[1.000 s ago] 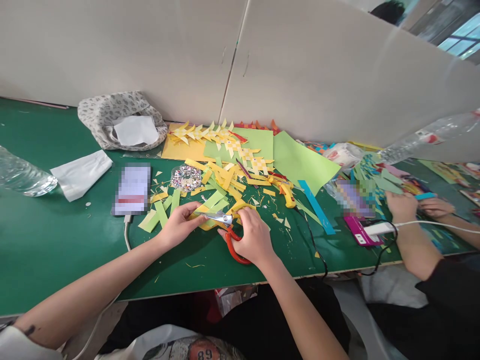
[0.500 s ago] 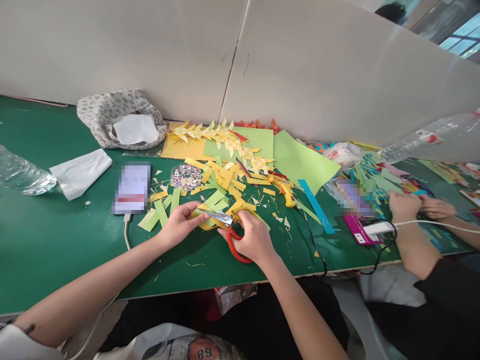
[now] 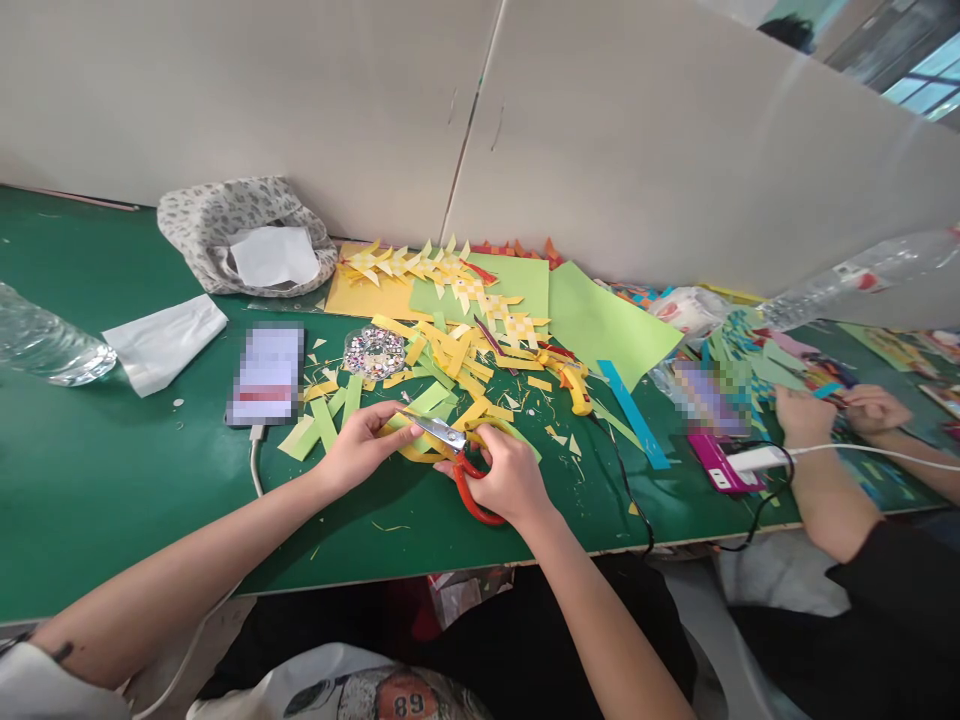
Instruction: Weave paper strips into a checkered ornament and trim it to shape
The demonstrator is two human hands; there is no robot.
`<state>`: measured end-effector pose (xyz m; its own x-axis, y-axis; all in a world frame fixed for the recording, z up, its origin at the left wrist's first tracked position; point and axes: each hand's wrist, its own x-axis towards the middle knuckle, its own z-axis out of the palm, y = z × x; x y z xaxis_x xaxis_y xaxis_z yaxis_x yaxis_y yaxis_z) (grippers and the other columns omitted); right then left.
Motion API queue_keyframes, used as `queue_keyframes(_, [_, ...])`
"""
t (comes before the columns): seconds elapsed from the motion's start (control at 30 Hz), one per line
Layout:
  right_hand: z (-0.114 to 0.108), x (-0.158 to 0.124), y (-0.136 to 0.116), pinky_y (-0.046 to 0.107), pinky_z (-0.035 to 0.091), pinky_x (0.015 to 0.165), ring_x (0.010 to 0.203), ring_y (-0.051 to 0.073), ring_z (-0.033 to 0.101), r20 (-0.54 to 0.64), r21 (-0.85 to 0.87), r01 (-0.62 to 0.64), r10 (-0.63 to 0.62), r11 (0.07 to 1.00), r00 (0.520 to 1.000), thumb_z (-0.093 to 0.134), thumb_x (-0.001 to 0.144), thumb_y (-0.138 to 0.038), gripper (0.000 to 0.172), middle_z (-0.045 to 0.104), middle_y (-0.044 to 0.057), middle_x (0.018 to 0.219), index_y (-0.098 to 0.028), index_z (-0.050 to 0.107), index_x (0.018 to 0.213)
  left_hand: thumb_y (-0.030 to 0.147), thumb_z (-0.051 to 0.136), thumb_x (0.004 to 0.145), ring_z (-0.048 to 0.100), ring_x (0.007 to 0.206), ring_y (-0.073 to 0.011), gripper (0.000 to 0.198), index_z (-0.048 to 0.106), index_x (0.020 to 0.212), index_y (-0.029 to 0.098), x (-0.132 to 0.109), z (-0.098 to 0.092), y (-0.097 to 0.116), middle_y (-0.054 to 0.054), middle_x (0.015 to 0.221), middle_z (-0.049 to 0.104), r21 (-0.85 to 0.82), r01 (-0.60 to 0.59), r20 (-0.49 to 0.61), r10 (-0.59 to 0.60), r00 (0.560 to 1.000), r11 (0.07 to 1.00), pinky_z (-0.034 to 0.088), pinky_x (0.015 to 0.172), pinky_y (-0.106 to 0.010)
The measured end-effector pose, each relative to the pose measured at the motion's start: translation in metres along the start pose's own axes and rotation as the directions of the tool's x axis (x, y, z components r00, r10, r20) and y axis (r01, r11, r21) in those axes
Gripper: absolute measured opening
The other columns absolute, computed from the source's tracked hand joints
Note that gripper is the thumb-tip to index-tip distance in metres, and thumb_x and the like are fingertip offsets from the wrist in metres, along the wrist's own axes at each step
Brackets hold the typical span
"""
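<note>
Red-handled scissors [image 3: 474, 495] are gripped in my right hand [image 3: 511, 478], their metal blades pointing left. My left hand [image 3: 364, 445] pinches a yellow paper strip [image 3: 417, 453] close to the blade tips; the strip curves below the scissors toward my right hand. How the paper lies between the blades is hard to make out. Green and yellow strips [image 3: 454, 355] lie heaped just beyond both hands. Farther back, a woven yellow paper chain [image 3: 469, 290] with pointed edges rests on coloured sheets.
A yellow glue gun [image 3: 574, 385] with a black cord lies right of the heap. A phone [image 3: 264, 375] on a cable, a cloth bag [image 3: 217, 225] and a bottle [image 3: 52, 340] stand left. At right, a co-worker's hands [image 3: 806, 420] work near a pink power strip [image 3: 716, 463].
My hands and the scissors hold almost the same place. The view has shifted very slightly. The co-worker's far hand has risen a little.
</note>
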<state>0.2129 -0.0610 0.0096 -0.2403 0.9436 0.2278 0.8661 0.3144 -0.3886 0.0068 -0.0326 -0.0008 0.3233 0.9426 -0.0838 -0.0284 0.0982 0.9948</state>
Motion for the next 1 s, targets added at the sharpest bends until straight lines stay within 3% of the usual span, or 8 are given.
queue_keyframes(0.57, [0.000, 0.001, 0.005, 0.025, 0.035, 0.048, 0.051, 0.015, 0.050, -0.034, 0.002, 0.006, -0.006, 1.000, 0.999, 0.063, 0.066, -0.047, 0.032, 0.055, 0.001, 0.060, -0.020, 0.048, 0.073, 0.040, 0.064, 0.073, 0.056, 0.073, -0.0148, 0.026, 0.063, 0.083, 0.016, 0.001, 0.000, -0.001, -0.002, 0.080, 0.062, 0.036, 0.009, -0.007, -0.009, 1.000, 0.999, 0.044, 0.065, -0.023])
queue_keyframes(0.67, [-0.005, 0.004, 0.008, 0.023, 0.033, 0.047, 0.048, 0.012, 0.044, -0.038, 0.074, -0.068, 0.071, 0.995, 0.997, 0.064, 0.066, -0.046, 0.032, 0.049, -0.002, 0.056, -0.020, 0.045, 0.070, 0.042, 0.064, 0.072, 0.057, 0.068, -0.0141, 0.028, 0.062, 0.082, 0.016, 0.002, -0.001, 0.000, -0.001, 0.076, 0.062, 0.005, 0.039, -0.039, -0.039, 0.998, 0.999, 0.044, 0.061, -0.023])
queue_keyframes(0.8, [-0.011, 0.008, 0.012, 0.021, 0.031, 0.045, 0.045, 0.009, 0.038, -0.080, 0.269, -0.235, 0.265, 0.934, 0.961, 0.060, 0.071, -0.045, 0.032, 0.040, -0.006, 0.052, -0.021, 0.039, 0.067, 0.044, 0.066, 0.069, 0.059, 0.067, -0.0150, 0.031, 0.061, 0.081, 0.016, 0.002, -0.001, 0.002, -0.001, 0.075, 0.063, -0.062, 0.085, -0.075, -0.089, 0.993, 0.994, 0.046, 0.061, -0.024])
queue_keyframes(0.9, [-0.012, 0.010, 0.014, 0.022, 0.033, 0.047, 0.049, 0.010, 0.044, -0.060, 0.364, -0.328, 0.374, 0.872, 0.926, 0.055, 0.075, -0.047, 0.029, 0.046, -0.005, 0.057, -0.021, 0.043, 0.069, 0.041, 0.071, 0.065, 0.063, 0.072, -0.0175, 0.033, 0.060, 0.085, 0.017, 0.003, 0.000, 0.003, -0.003, 0.079, 0.067, -0.142, 0.131, -0.104, -0.147, 0.984, 0.981, 0.049, 0.063, -0.025])
queue_keyframes(1.0, [-0.010, 0.010, 0.016, 0.023, 0.036, 0.049, 0.054, 0.013, 0.049, -0.057, 0.342, -0.378, 0.421, 0.860, 0.905, 0.054, 0.074, -0.049, 0.029, 0.052, -0.002, 0.066, -0.021, 0.048, 0.078, 0.035, 0.076, 0.058, 0.065, 0.077, -0.0198, 0.041, 0.058, 0.092, 0.019, 0.005, 0.000, 0.006, -0.004, 0.087, 0.069, -0.224, 0.160, -0.142, -0.195, 0.970, 0.961, 0.052, 0.064, -0.027])
